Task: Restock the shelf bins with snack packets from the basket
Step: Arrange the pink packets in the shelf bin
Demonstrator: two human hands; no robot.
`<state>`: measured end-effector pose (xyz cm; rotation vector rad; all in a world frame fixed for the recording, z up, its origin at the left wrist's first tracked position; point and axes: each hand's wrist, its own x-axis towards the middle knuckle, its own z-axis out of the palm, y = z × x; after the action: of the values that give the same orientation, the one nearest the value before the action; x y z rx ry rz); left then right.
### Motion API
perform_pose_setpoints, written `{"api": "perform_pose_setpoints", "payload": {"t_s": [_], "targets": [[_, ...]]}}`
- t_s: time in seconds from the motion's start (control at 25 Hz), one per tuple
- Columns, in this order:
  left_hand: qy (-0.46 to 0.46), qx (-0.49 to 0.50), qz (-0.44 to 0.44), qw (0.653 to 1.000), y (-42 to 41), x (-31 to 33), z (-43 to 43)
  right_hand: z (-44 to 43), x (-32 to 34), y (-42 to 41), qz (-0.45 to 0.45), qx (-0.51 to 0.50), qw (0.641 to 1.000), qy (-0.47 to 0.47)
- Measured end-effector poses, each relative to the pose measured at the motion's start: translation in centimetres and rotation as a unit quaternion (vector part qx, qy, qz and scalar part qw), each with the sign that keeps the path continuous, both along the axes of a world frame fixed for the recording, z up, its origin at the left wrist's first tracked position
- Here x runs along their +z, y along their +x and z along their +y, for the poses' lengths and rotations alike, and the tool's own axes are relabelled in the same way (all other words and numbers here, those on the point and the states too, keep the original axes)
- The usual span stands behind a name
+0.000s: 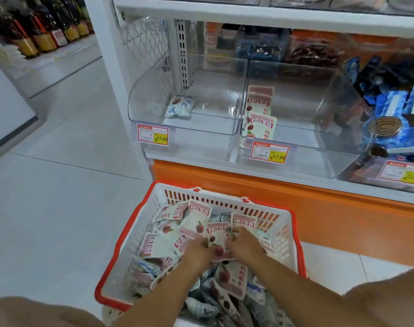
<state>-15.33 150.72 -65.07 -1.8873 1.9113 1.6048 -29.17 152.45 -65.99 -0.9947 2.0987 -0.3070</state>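
- Clear plastic shows how little is done in the head view: the far left bin holds a single blue-and-white packet, and the middle bin holds only a few pink-labelled packets against its left wall.
- The right bin already looks full of blue packs.
- Near us, the red-rimmed basket is heaped with snack packets, so we judge that nearly all the restocking is left.
- Our left hand and right hand sit side by side in the heap, fingers curled onto a pink bunch that is not yet lifted.
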Motion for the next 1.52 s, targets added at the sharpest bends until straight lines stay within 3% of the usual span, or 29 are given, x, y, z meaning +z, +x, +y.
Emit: {"api": "perform_pose_setpoints", "payload": {"t_s": [0.12, 0.2, 0.28, 0.4, 0.6, 0.76, 0.96, 1.08, 1.16, 1.24, 1.32, 1.36, 1.44, 1.52], "targets": [[0.054, 0.192, 0.116, 0.973, 0.0, -0.4, -0.3, -0.4, -1.0, 0.5, -0.052, -0.082, 0.995, 0.010], [0.125, 0.235, 0.176, 0.948, 0.0, 0.0, -0.9, -1.1, 0.0, -0.4, -0.149, -0.132, 0.980, 0.004], [0.198, 0.251, 0.244, 0.916, 0.1, 1.0, -1.3, -1.3, 1.9, -1.7, -0.273, -0.179, 0.945, -0.010], [0.211, 0.196, 0.267, 0.920, 0.0, 3.0, -1.2, -0.6, 4.0, -3.3, -0.415, -0.179, 0.891, -0.038], [0.148, 0.146, 0.299, 0.931, -0.2, 6.3, -0.8, 0.8, 5.3, -4.0, -0.421, -0.133, 0.890, -0.112], [0.012, 0.067, 0.249, 0.966, -0.3, 9.6, -1.3, 1.4, 9.4, -4.3, -0.360, -0.071, 0.914, -0.172], [-0.100, -0.023, 0.295, 0.950, -1.7, 17.4, -3.7, 0.4, 19.4, -5.9, -0.237, 0.052, 0.938, -0.248], [-0.246, -0.010, 0.301, 0.921, -2.8, 21.7, -6.1, -1.7, 25.4, -8.5, -0.222, 0.018, 0.904, -0.364], [-0.395, -0.024, 0.214, 0.893, -3.2, 22.8, -8.5, -4.5, 27.6, -11.2, -0.243, -0.060, 0.870, -0.424], [-0.471, -0.071, 0.113, 0.872, -3.7, 22.5, -10.7, -8.3, 27.4, -13.8, -0.226, -0.107, 0.885, -0.392], [-0.473, -0.123, 0.054, 0.871, -4.6, 21.5, -12.0, -11.6, 25.0, -15.5, -0.189, -0.124, 0.942, -0.247], [-0.464, -0.136, 0.051, 0.874, -5.1, 20.9, -12.3, -12.9, 23.5, -15.8, -0.184, -0.120, 0.964, -0.152], [-0.447, -0.140, 0.076, 0.880, -5.9, 20.0, -13.1, -15.1, 20.6, -16.2, -0.205, -0.099, 0.974, -0.009], [-0.441, -0.127, 0.094, 0.883, -6.1, 19.7, -13.8, -16.7, 19.2, -16.4, -0.210, -0.075, 0.974, 0.050]]}}
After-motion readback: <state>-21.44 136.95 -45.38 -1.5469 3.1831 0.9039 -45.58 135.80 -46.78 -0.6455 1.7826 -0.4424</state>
